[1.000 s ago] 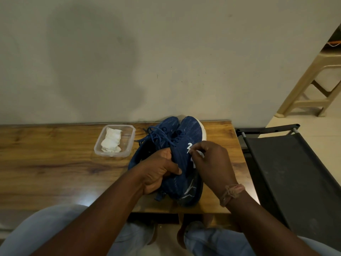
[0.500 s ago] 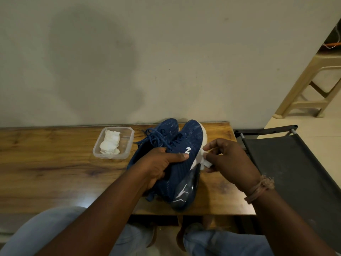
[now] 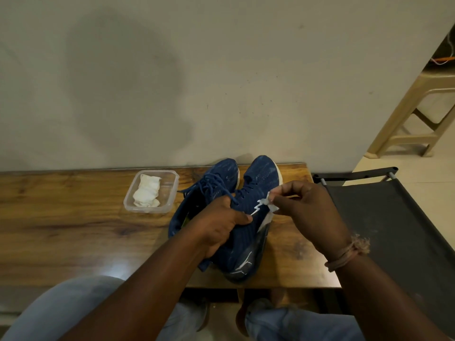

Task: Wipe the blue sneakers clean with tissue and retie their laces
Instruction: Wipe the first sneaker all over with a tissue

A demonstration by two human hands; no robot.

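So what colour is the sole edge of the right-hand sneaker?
White, on the right-hand sneaker, seen from the head view.

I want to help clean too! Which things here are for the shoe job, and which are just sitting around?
For the job:
- right sneaker, gripped by the left hand
- left sneaker, laces loose
- small tissue piece, pinched by the right hand
- tissue wad in the clear tub

Just sitting around:
- black folding cot
- beige plastic stool
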